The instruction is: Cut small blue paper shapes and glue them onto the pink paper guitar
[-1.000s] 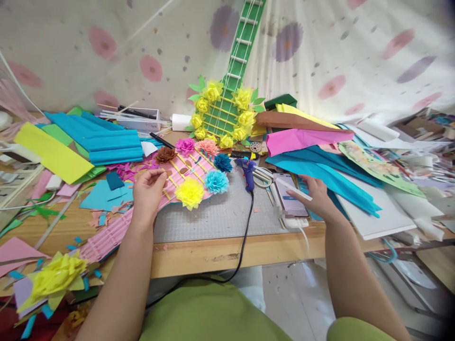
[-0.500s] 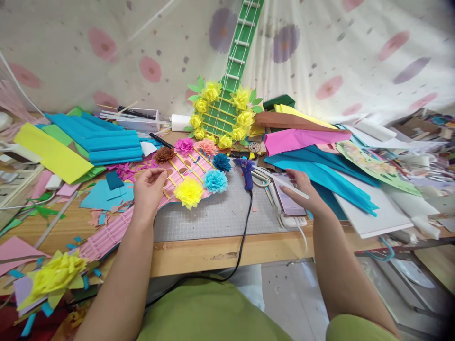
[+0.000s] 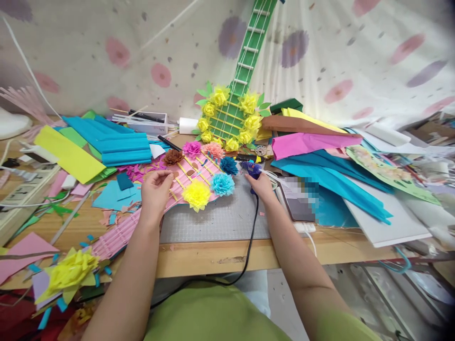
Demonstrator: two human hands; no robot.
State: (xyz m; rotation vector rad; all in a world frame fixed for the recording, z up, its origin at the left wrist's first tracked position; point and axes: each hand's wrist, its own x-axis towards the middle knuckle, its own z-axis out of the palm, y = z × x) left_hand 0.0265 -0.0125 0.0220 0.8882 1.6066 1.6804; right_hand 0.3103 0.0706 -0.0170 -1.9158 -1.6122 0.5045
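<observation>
A pink paper guitar [image 3: 124, 229] lies slantwise on the bench, with paper flowers along its body. Among them are a yellow flower [image 3: 196, 194], a light blue flower [image 3: 222, 184] and a brown flower [image 3: 173, 157]. Over the guitar's left side, my left hand [image 3: 155, 194] is closed in a pinch; what its fingertips hold, if anything, is too small to make out. My right hand [image 3: 262, 185] grips a blue hot glue gun [image 3: 251, 168] beside the dark blue flower [image 3: 228, 165]. The gun's black cord [image 3: 251, 232] hangs down over the bench edge.
A green guitar [image 3: 245, 71] with yellow flowers leans at the back. Folded blue paper [image 3: 124, 147] lies left, more blue paper [image 3: 341, 180] right. A phone [image 3: 298, 206] rests by my right forearm on the cutting mat's [image 3: 213, 227] right. Paper scraps [image 3: 117, 195] lie left.
My right hand has moved left from beside the phone and white strip to the glue gun and taken hold of it. My left hand keeps its pinch over the guitar. The view has shifted slightly.
</observation>
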